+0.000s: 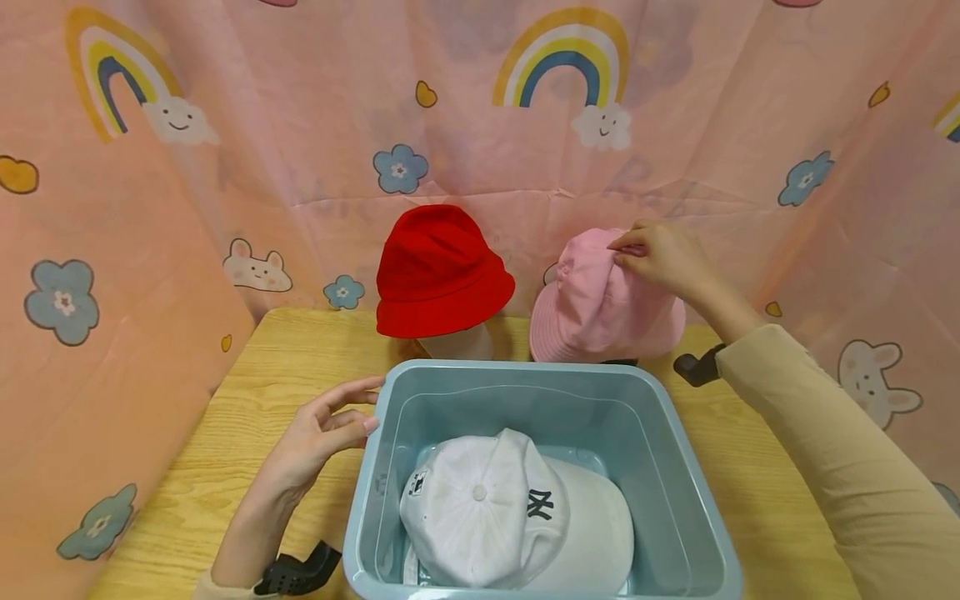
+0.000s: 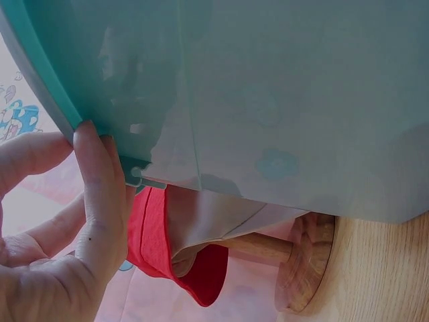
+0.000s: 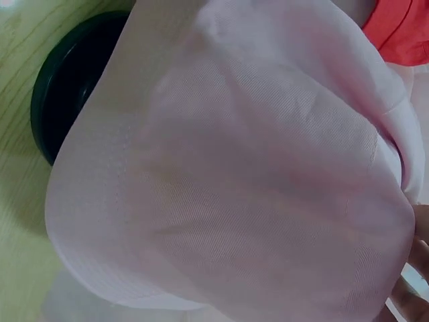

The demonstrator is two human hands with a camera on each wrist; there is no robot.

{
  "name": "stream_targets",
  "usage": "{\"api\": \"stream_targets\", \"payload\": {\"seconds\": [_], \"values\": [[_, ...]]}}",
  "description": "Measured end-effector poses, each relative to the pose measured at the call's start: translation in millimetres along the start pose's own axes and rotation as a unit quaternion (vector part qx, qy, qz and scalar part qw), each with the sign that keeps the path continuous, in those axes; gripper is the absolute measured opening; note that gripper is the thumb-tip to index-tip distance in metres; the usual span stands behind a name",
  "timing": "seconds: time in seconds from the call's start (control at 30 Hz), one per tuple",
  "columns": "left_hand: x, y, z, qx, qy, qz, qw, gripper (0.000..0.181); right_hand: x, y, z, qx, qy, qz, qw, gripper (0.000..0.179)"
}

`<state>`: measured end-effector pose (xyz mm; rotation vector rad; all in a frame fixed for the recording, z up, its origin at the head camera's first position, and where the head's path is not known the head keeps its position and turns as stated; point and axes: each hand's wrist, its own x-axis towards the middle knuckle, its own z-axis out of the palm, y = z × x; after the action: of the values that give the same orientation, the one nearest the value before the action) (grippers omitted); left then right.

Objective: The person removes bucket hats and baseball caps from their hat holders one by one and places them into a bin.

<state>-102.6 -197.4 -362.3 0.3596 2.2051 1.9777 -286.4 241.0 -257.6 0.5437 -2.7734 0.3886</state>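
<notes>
At the back right, my right hand (image 1: pixel 663 254) pinches the crown of a pink bucket hat (image 1: pixel 600 308) between thumb and fingers. Creases run through the cloth below the fingertips, and the hat fills most of the right wrist view. A dark round base (image 3: pixel 74 87) shows partly under its brim. My left hand (image 1: pixel 318 433) is at the left rim of a blue-grey plastic bin (image 1: pixel 495 377), fingertips touching its edge near the far corner. Inside the bin lies a white baseball cap (image 1: pixel 480 508) with a dark NY logo, visor toward the right.
A red bucket hat (image 1: pixel 442 275) sits on a stand behind the bin, with the stand's round wooden base (image 2: pixel 308 265) seen in the left wrist view. Under everything is a wooden table (image 1: pixel 300 358). A pink patterned curtain (image 1: pixel 322 100) hangs behind and along both sides.
</notes>
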Motion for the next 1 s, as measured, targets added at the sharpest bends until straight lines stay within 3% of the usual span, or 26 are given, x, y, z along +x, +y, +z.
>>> {"api": "stream_targets", "payload": {"seconds": [0.4,0.73,1.0], "values": [[0.0,-0.6,-0.4,-0.002,-0.002,0.002,1.0,0.049,1.1,-4,2,-0.033,0.031,-0.041,0.9981,0.018],[0.5,-1.0,-1.2,-0.001,-0.003,0.0,1.0,0.049,-3.4,1,0,0.015,0.066,-0.021,0.9975,0.019],[0.9,-1.0,-1.4,-0.003,-0.002,0.001,1.0,0.049,-3.4,-2,-13,0.032,0.076,0.005,0.9966,0.022]]}}
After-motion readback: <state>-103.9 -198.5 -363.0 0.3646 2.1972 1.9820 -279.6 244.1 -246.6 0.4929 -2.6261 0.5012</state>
